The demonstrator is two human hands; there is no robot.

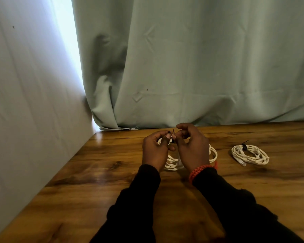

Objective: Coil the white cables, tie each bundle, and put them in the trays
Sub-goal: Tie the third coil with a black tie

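With the left hand [154,151] and right hand [191,148] both pinching the black tie [226,136] over the white coil [172,163] above the worktop [112,163], cinch snugly, keeping loops gathered

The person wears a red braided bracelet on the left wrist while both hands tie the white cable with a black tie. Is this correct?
Not quite: the red braided bracelet is on the right wrist, as the head view shows. The rest holds: left hand and right hand work the black tie on the white cable.
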